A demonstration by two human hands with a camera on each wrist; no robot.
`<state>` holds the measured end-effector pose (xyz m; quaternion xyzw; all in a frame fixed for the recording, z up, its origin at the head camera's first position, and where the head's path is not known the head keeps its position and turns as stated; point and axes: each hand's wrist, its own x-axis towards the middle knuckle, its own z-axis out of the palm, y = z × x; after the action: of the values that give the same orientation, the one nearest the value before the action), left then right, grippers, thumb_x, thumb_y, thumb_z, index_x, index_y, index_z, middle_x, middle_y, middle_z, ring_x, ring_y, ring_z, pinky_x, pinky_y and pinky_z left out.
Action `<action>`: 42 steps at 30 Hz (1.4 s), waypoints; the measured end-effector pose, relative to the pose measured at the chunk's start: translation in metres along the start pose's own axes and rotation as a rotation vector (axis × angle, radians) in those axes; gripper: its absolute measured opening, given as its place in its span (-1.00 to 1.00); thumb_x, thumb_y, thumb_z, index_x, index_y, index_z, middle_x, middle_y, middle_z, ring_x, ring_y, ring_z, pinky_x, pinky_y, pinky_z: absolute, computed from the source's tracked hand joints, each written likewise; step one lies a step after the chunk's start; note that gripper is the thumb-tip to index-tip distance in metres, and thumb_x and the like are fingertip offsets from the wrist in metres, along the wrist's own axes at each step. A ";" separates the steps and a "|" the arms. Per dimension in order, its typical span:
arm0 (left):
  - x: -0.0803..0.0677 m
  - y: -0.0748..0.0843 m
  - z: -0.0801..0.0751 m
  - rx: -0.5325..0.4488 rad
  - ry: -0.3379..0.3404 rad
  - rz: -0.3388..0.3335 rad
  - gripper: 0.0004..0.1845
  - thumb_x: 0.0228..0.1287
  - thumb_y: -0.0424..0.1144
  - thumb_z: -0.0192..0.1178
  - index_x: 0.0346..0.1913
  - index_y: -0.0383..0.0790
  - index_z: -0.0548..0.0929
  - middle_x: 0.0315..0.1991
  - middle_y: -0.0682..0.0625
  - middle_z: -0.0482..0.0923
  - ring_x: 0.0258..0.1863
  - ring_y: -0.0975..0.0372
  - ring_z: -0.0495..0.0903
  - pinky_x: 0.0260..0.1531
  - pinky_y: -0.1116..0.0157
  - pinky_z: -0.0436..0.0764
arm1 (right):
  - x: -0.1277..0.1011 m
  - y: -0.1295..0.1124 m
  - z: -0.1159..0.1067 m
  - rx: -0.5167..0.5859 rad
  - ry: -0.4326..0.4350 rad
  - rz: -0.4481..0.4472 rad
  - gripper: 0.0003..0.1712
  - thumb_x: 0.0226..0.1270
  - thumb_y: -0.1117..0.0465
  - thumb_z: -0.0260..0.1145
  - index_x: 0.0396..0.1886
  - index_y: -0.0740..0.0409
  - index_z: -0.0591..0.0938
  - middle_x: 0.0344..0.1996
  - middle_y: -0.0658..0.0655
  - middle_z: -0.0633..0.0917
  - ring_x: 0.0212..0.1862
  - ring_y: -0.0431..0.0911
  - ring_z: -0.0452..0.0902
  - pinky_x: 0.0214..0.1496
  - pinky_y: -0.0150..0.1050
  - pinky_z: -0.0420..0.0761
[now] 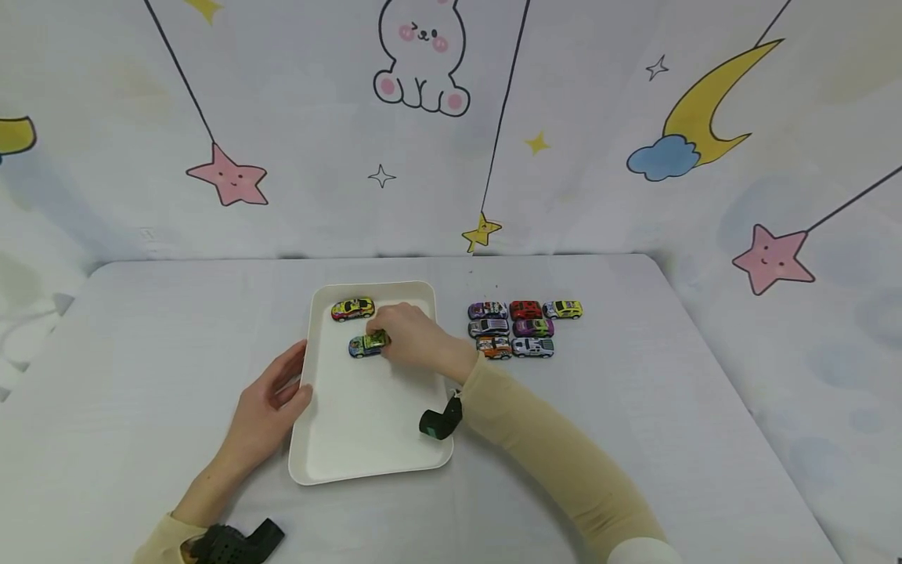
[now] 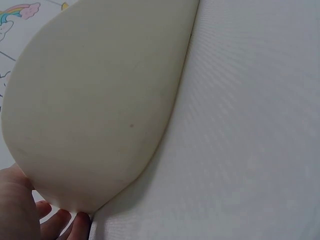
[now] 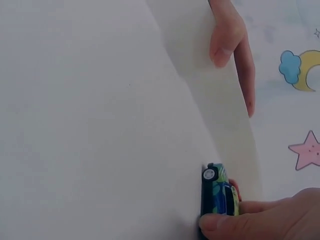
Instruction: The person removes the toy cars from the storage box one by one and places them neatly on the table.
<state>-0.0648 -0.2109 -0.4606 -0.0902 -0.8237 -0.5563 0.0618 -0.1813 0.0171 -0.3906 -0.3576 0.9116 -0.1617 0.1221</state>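
Head view had the whole table [image 1: 141,352] in it, and from where I stood the layout was plain. The right hand [image 1: 412,338] was reaching in over the white tray [image 1: 366,439], its fingers pinched round a small blue-and-green toy car [image 1: 368,344] that sat on the tray floor in the far half. The car's long axis ran left to right across the tray, roughly parallel to the tray's short far edge, and it stuck out to the left of the fingers that held it. The left hand [image 1: 271,403] was on the tray's left rim, thumb hooked over the edge and fingers along the outside, steadying it; it held nothing else. So the right hand was the one on the car, and the left was well apart from it, down and to the left.

The right wrist view showed the same car [image 3: 216,192] close up, one wheel toward the lens, with a thumb across it and the other hand's fingertips resting on the tray wall [image 3: 200,60] beyond.

Counting: two cars in the tray, the held one and a yellow-and-red car [image 1: 352,309] just beyond it near the far edge. Seven more cars [image 1: 524,328] stood in a tight cluster on the table to the right of the tray. One tray, nine cars in all.
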 end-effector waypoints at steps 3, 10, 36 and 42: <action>0.000 -0.001 0.000 0.004 0.000 0.002 -0.36 0.42 -0.42 0.13 0.52 -0.20 0.26 0.41 -0.29 0.35 0.23 0.62 0.38 0.10 0.70 0.45 | -0.002 0.001 -0.001 0.005 -0.023 0.022 -0.57 0.22 0.37 0.43 0.12 0.15 0.70 0.07 0.09 0.71 0.16 -0.06 0.59 0.25 -0.25 0.59; -0.001 -0.002 0.002 -0.002 -0.003 0.006 -0.36 0.42 -0.43 0.13 0.52 -0.21 0.25 0.41 -0.31 0.34 0.23 0.63 0.37 0.10 0.70 0.45 | -0.008 0.003 -0.005 0.020 -0.048 0.010 -0.58 0.21 0.37 0.44 0.10 0.17 0.70 0.07 0.09 0.71 0.17 -0.05 0.58 0.28 -0.23 0.57; 0.000 0.001 0.000 -0.002 0.005 0.015 -0.34 0.40 -0.45 0.14 0.52 -0.17 0.26 0.41 -0.31 0.34 0.23 0.64 0.36 0.09 0.71 0.44 | -0.052 0.034 -0.019 0.048 0.134 -0.120 -0.64 0.34 0.38 0.35 0.12 0.19 0.66 0.07 0.12 0.68 0.12 -0.03 0.59 0.18 -0.19 0.63; 0.000 0.000 0.000 -0.015 0.004 0.025 -0.34 0.39 -0.47 0.14 0.51 -0.20 0.26 0.41 -0.32 0.34 0.24 0.61 0.38 0.10 0.70 0.46 | -0.064 0.044 -0.017 0.041 0.235 -0.116 -0.63 0.33 0.36 0.37 0.13 0.21 0.65 0.10 0.12 0.66 0.20 -0.02 0.56 0.25 -0.18 0.61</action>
<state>-0.0651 -0.2107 -0.4608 -0.1000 -0.8181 -0.5620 0.0697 -0.1687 0.0952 -0.3846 -0.3858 0.8939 -0.2279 0.0124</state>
